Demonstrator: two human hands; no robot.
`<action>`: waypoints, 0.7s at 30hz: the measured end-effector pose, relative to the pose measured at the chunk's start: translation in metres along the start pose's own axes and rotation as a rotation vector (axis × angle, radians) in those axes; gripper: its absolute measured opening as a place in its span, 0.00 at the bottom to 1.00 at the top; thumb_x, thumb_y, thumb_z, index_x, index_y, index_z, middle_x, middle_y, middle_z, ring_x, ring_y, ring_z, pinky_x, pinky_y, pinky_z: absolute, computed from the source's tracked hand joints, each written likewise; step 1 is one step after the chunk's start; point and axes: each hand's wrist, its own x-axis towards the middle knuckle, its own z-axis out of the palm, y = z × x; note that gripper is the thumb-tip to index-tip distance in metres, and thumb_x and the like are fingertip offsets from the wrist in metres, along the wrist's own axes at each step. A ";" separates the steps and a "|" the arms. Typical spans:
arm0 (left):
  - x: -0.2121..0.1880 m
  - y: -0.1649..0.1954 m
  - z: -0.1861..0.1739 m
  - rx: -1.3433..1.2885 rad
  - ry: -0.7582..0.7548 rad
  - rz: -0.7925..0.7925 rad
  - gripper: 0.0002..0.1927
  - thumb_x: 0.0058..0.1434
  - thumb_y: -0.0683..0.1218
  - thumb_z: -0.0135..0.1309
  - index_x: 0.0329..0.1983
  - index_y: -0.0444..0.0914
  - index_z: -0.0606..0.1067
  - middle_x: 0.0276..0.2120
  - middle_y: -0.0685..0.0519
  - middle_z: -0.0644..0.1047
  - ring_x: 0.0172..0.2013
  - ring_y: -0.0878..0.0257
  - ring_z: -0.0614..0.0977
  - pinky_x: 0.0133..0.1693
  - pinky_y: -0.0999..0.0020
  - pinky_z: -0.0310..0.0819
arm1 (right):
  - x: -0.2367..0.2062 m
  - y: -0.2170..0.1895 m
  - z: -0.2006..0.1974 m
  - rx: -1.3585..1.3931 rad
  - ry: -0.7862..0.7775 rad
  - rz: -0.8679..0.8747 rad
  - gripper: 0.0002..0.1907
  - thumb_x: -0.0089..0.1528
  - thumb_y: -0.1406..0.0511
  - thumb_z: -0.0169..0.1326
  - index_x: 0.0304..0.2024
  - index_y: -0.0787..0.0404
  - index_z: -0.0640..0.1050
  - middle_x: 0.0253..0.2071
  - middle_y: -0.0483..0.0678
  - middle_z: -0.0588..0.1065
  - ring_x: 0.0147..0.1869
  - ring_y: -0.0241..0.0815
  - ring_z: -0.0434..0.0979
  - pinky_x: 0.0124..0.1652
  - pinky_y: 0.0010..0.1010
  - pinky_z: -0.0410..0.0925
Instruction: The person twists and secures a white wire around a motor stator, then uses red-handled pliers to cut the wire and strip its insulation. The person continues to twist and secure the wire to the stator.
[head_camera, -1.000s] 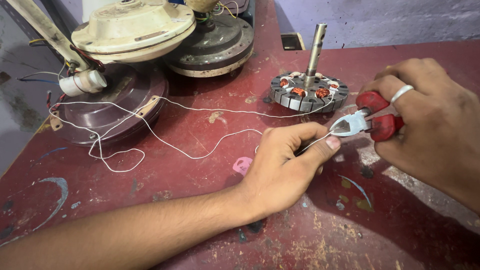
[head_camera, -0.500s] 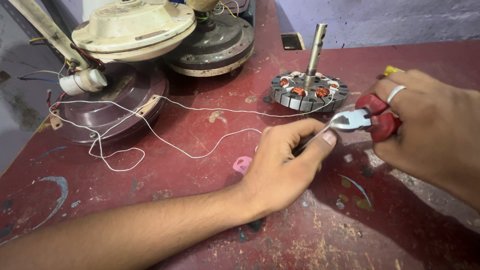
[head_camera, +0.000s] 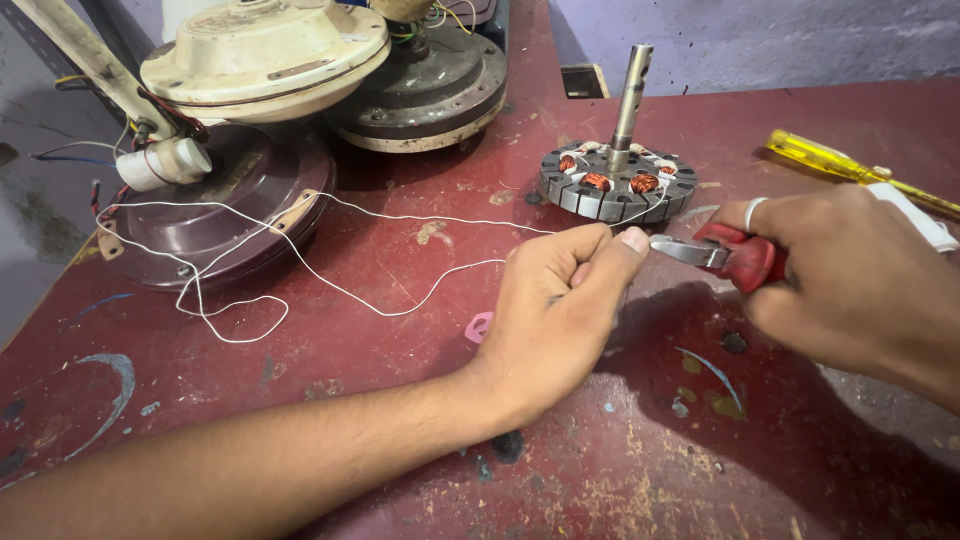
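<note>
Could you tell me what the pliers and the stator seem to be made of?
Pliers: bare grey metal jaws, glossy red grips, probably plastic or rubber. Stator: dull grey metal core, likely steel; reddish shiny coils look like copper; upright shaft is polished metal.

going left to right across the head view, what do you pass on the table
white capacitor → maroon fan cover → left hand → stator with shaft → red-handled pliers → right hand

1. No packages, labels, signs or screens can be made out anywhere in the frame, from the upper left corner to the lower right.
</note>
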 end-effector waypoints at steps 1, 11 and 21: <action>0.000 0.000 0.001 -0.024 -0.003 -0.004 0.23 0.72 0.47 0.48 0.20 0.39 0.61 0.19 0.65 0.60 0.23 0.76 0.58 0.21 0.71 0.52 | 0.000 0.001 0.001 -0.039 -0.043 0.037 0.23 0.47 0.72 0.52 0.44 0.58 0.85 0.25 0.48 0.79 0.26 0.41 0.80 0.31 0.33 0.78; 0.000 0.003 0.004 0.004 0.054 0.014 0.22 0.68 0.43 0.47 0.17 0.39 0.59 0.17 0.65 0.60 0.22 0.77 0.59 0.20 0.70 0.50 | -0.008 -0.027 -0.009 -0.042 -0.105 0.140 0.16 0.51 0.71 0.53 0.39 0.59 0.85 0.20 0.53 0.77 0.23 0.47 0.77 0.29 0.41 0.72; 0.009 -0.009 0.004 0.099 0.165 0.064 0.21 0.64 0.43 0.50 0.15 0.39 0.62 0.14 0.64 0.62 0.19 0.76 0.60 0.18 0.69 0.50 | -0.008 -0.041 -0.011 -0.206 -0.144 0.192 0.12 0.58 0.66 0.52 0.39 0.59 0.84 0.17 0.51 0.75 0.18 0.44 0.74 0.25 0.36 0.72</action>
